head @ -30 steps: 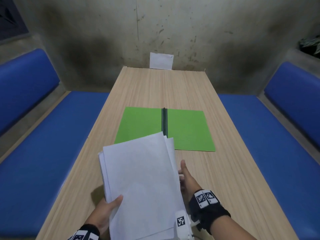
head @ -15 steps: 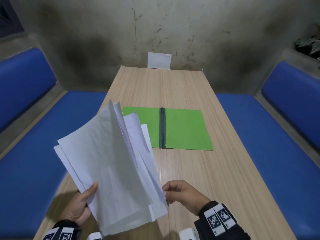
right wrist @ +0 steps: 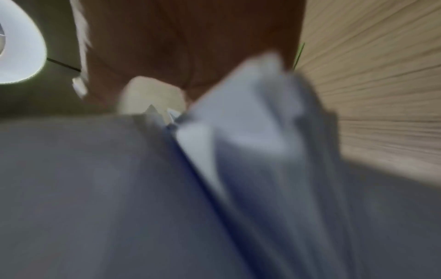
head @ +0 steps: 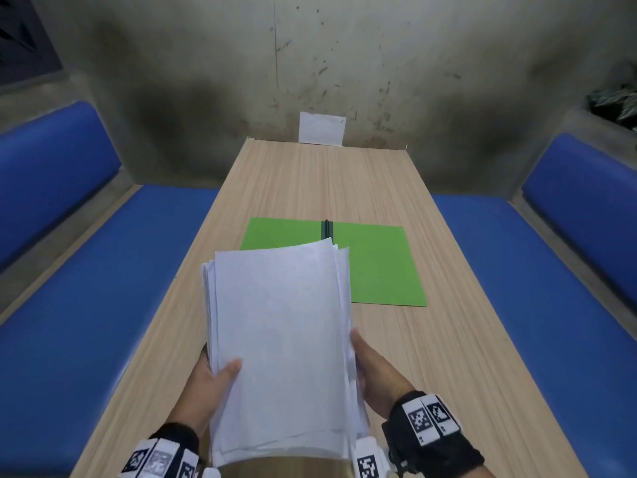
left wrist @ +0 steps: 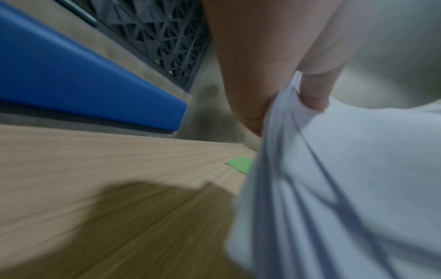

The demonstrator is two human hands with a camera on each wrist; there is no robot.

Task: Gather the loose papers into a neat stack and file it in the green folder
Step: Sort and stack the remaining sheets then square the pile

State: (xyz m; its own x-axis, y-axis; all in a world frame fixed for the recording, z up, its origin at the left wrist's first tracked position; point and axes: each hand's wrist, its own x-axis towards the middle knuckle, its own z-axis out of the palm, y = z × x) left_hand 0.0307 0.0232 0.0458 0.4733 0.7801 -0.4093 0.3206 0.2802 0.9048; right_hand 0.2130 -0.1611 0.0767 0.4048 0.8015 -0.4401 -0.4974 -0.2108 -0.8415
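1. Gripping the papers [head: 279, 343] at their left edge, your left hand [head: 210, 384] has its thumb on the top sheet and the rest of the hand underneath; the left wrist view shows a finger [left wrist: 315, 90] pinching the sheets.
2. Your right hand [head: 377, 370] lies along the right edge of the papers, thumb stretched forward beside them. The right wrist view is too blurred to tell whether its fingers curl around the sheets or only press against them.
3. You hold the papers above the near part of the table [head: 431, 357], tilted up toward you, edges not quite lined up.
4. Your green folder [head: 379, 267] lies open and flat on the table beyond the papers, its dark spine [head: 326, 229] running away from you; the far end of the papers hides part of its left half.
5. Farther off, a white card [head: 321, 128] stands against the wall at the table's far end, and blue benches [head: 82, 305] run along both sides.
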